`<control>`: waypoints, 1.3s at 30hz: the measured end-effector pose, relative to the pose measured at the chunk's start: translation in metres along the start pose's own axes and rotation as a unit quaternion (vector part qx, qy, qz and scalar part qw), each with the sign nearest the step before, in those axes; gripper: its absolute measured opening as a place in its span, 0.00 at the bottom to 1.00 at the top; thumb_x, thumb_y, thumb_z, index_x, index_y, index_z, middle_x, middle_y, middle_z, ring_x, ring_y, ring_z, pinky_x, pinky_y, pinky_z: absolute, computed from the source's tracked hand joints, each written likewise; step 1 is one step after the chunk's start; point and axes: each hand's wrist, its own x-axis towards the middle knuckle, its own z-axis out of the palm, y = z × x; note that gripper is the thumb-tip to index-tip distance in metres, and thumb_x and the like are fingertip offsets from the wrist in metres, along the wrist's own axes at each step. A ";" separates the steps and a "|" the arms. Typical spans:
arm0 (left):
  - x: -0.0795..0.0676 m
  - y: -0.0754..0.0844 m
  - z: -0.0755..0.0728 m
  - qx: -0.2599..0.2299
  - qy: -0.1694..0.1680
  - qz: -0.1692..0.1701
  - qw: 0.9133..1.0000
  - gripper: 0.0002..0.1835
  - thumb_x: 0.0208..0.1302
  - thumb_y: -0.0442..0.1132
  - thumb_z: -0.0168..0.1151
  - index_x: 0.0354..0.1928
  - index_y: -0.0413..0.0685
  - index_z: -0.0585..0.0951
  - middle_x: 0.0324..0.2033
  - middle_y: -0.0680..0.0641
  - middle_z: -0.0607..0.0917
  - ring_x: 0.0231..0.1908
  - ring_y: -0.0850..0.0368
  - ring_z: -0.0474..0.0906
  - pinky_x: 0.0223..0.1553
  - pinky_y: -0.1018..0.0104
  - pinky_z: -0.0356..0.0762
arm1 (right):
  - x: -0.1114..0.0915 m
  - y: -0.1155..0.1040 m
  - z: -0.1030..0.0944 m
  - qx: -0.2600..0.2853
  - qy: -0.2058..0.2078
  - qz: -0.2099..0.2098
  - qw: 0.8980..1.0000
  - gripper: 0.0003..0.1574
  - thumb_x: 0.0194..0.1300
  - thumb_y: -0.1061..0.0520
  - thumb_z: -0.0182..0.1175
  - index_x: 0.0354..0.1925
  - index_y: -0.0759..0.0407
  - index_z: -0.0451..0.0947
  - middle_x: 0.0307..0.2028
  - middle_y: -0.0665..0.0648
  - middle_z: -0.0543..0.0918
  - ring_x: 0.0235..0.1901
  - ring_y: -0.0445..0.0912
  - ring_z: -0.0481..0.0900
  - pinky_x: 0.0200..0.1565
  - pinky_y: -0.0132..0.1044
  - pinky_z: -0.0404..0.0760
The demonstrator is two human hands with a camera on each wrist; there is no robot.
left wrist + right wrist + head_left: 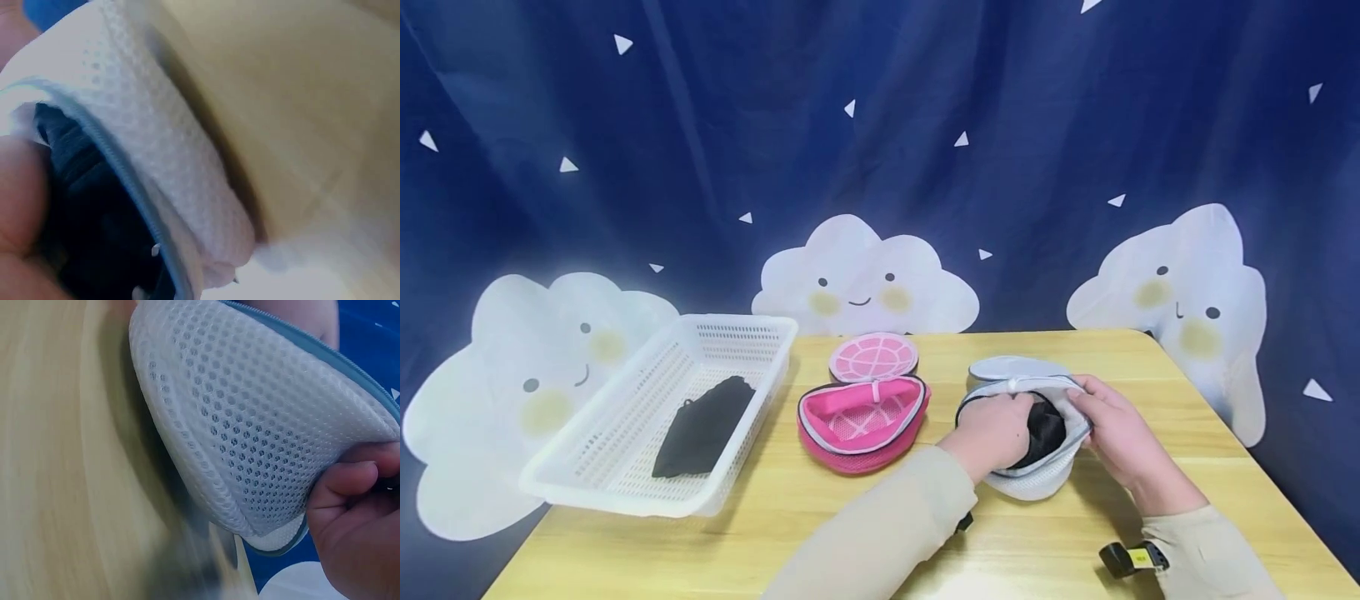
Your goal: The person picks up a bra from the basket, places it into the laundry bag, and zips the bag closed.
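Note:
A white mesh laundry bag (1033, 485) with a grey-blue zip stands unzipped on the table, its round lid (1017, 367) folded back. My left hand (996, 429) reaches into its mouth and touches the black cloth (1047, 429) inside; the fingertips are hidden. In the left wrist view, the dark cloth (100, 206) fills the opening beside the hand (22, 212). My right hand (1116, 433) grips the bag's right rim, with the thumb and fingers pinching the mesh wall (250, 437) in the right wrist view.
Left of the white bag sits a pink mesh laundry bag (865, 462), unzipped, with its lid (874, 357) folded back. A white plastic basket (617, 502) at the left holds a folded black cloth item (703, 429). Behind the wooden table (752, 542) hangs a blue curtain (880, 67) with clouds.

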 end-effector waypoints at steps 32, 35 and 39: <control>-0.036 -0.072 0.011 -0.387 -0.067 -0.071 0.917 0.04 0.67 0.39 0.54 0.34 0.48 0.71 0.14 0.52 0.79 0.13 0.61 0.77 0.19 0.68 0.73 | 0.003 0.009 -0.009 0.005 0.027 0.041 0.999 0.19 0.74 0.53 0.43 0.56 0.64 0.60 0.40 0.53 0.75 0.34 0.40 0.77 0.34 0.33 0.78; -0.035 -0.075 0.010 -0.490 -0.055 -0.072 0.867 0.02 0.68 0.35 0.53 0.38 0.46 0.71 0.17 0.48 0.80 0.15 0.56 0.79 0.19 0.65 0.77 | 0.004 0.008 -0.009 0.008 0.029 0.032 0.999 0.16 0.74 0.55 0.43 0.55 0.61 0.62 0.37 0.52 0.76 0.31 0.40 0.77 0.30 0.33 0.78; -0.035 -0.084 0.001 -0.591 -0.036 -0.072 0.803 0.08 0.68 0.33 0.53 0.47 0.45 0.71 0.19 0.42 0.80 0.17 0.51 0.80 0.20 0.62 0.79 | 0.002 0.008 -0.010 0.025 0.034 0.021 0.999 0.12 0.74 0.57 0.43 0.51 0.61 0.64 0.31 0.51 0.78 0.26 0.40 0.79 0.26 0.33 0.79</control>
